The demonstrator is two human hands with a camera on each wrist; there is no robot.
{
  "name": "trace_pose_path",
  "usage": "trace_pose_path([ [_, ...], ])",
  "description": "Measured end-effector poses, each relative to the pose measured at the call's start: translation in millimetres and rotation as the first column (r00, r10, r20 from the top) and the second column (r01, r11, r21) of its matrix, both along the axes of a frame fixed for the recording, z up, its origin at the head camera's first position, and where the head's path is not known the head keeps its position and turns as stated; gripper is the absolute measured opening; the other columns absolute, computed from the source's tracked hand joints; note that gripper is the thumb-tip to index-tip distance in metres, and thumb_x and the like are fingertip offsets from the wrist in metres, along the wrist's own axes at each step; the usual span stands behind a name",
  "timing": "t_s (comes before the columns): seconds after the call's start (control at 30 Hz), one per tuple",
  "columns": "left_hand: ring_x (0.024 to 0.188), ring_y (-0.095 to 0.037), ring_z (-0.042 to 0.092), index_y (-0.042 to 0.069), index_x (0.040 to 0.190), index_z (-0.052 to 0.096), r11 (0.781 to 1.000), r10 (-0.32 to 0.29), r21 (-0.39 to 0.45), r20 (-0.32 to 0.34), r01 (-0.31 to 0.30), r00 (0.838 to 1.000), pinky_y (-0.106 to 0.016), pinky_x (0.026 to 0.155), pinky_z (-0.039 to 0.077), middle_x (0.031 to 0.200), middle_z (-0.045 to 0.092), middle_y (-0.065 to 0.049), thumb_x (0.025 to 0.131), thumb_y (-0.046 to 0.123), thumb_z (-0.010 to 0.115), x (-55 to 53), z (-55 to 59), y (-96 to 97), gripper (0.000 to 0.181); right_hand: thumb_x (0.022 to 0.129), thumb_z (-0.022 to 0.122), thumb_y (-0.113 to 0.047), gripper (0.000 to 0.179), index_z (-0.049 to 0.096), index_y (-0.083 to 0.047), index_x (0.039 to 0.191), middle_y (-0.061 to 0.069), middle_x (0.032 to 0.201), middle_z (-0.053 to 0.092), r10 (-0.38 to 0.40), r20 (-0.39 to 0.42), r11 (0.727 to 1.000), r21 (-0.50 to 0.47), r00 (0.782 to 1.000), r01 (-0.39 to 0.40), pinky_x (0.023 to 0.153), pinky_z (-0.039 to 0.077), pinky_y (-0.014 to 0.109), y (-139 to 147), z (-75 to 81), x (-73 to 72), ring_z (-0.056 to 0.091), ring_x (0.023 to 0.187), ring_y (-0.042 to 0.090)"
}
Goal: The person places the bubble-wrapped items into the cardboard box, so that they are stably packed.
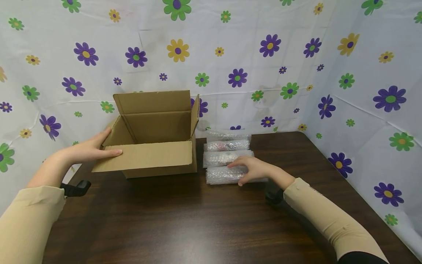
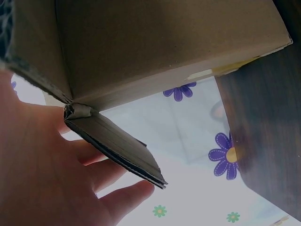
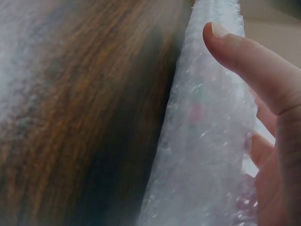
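A cardboard box [image 1: 158,156] stands on the table with its top flaps raised or folded out. My left hand [image 1: 95,148] holds its left front corner. The thumb lies over the front flap, while the fingers reach behind the left side flap [image 2: 113,141]. To the right of the box, several bubble-wrapped packages [image 1: 227,146] lie in a row from back to front. My right hand [image 1: 254,168] is at the nearest bubble-wrapped package [image 3: 202,127], thumb at its near side and fingers over its far side, spread apart. Faint coloured spots show through that wrap.
The dark wooden table [image 1: 184,220] extends in front of the box and packages. A white flowered cloth [image 1: 211,51] hangs behind the table and along its right side. Black wrist straps [image 1: 76,189] with camera mounts sit on both arms.
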State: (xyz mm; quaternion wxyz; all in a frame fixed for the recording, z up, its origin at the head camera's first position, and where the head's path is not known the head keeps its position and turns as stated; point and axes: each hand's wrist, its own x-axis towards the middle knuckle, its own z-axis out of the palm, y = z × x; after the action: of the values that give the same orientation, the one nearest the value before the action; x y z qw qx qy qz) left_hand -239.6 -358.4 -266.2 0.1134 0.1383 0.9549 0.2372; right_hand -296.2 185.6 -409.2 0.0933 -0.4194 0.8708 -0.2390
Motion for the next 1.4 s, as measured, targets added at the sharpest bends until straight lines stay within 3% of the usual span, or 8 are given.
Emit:
trace_pose_path([
  [0.27,0.138,-0.056,-0.005,0.0,0.151,-0.015,1.0,-0.002,-0.006,0.0,0.002,1.0,-0.074,0.101,0.01,0.153,-0.008,-0.036,0.094,0.041,0.059,0.8,-0.6,-1.6,0.102,0.077,0.083,-0.029,0.067,0.056,-0.019,0.138,0.005,0.142,0.051,0.012,0.053,1.0,-0.024,0.999,-0.011,0.105,0.038,0.049,0,-3.8,1.9,0.044,0.131,0.026],
  [0.57,0.138,-0.056,-0.005,0.0,0.151,-0.015,1.0,-0.002,-0.011,-0.003,0.002,1.0,-0.075,0.101,0.01,0.153,-0.008,-0.036,0.094,0.041,0.06,-0.4,-1.7,-1.6,0.103,0.077,0.083,-0.029,0.068,0.055,-0.021,0.139,0.002,0.143,0.051,-0.002,0.032,1.0,-0.008,0.999,0.002,0.104,0.04,0.048,0,-3.5,4.0,0.044,0.132,0.025],
  [0.93,0.139,-0.056,-0.004,0.0,0.151,-0.016,1.0,-0.016,0.005,-0.002,0.016,1.0,-0.075,0.101,0.011,0.154,-0.009,-0.035,0.094,0.039,0.06,-2.6,-0.5,-1.0,0.102,0.076,0.083,-0.026,0.067,0.057,-0.02,0.138,-0.003,0.14,0.053,-0.012,0.016,0.999,-0.03,1.0,0.012,0.106,0.038,0.042,-1,8.5,3.9,0.045,0.131,0.017],
  [1.4,0.139,-0.055,-0.004,0.0,0.151,-0.015,1.0,-0.019,0.002,-0.001,0.019,1.0,-0.075,0.101,0.01,0.154,-0.009,-0.035,0.094,0.039,0.06,-3.2,-0.5,-1.4,0.102,0.076,0.083,-0.026,0.065,0.058,-0.023,0.136,-0.002,0.138,0.055,-0.001,0.01,0.999,-0.041,1.0,0.001,0.106,0.037,0.044,-5,29.4,10.9,0.045,0.13,0.018],
])
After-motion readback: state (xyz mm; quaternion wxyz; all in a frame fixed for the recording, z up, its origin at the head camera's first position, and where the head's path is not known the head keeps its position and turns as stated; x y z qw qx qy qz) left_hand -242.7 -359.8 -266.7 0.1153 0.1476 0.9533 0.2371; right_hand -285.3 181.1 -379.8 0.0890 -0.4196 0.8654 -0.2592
